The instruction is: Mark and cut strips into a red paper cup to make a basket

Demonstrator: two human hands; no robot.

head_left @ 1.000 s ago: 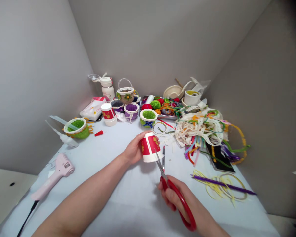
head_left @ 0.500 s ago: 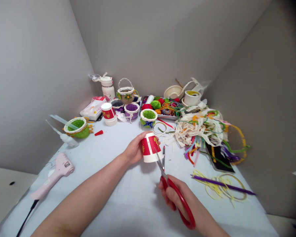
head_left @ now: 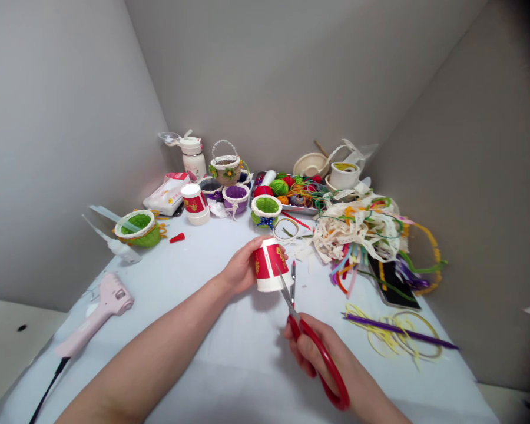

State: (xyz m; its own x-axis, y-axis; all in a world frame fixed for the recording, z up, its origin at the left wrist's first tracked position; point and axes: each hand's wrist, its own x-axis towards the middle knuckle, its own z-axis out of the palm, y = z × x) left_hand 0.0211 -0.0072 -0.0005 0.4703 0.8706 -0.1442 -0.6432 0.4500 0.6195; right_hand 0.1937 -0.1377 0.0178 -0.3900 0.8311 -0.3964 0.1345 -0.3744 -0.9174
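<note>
My left hand [head_left: 242, 268] is wrapped round a red and white paper cup [head_left: 267, 262], held upside down with its wide rim toward me. Gold patterns show on its red band. In my right hand [head_left: 320, 353] is a pair of red-handled scissors [head_left: 324, 359], fingers through the loops. The blades lie against the front of the cup near its rim; whether they have cut into it I cannot tell. Behind the blades a pen [head_left: 293, 277] lies on the table. A small green basket [head_left: 265, 219] with a white rim and blue bow stands beyond the cup.
A pink glue gun [head_left: 108, 300] with a black cord lies at left, near a green basket [head_left: 145, 235]. Stacked paper cups [head_left: 196, 206] stand behind. On the right are a heap of lace and ribbon [head_left: 357, 229], a phone [head_left: 397, 288] and a purple pencil-like stick [head_left: 401, 331].
The cup has tilted very slightly in my left hand. Both hands and the scissors stay almost where they were.
</note>
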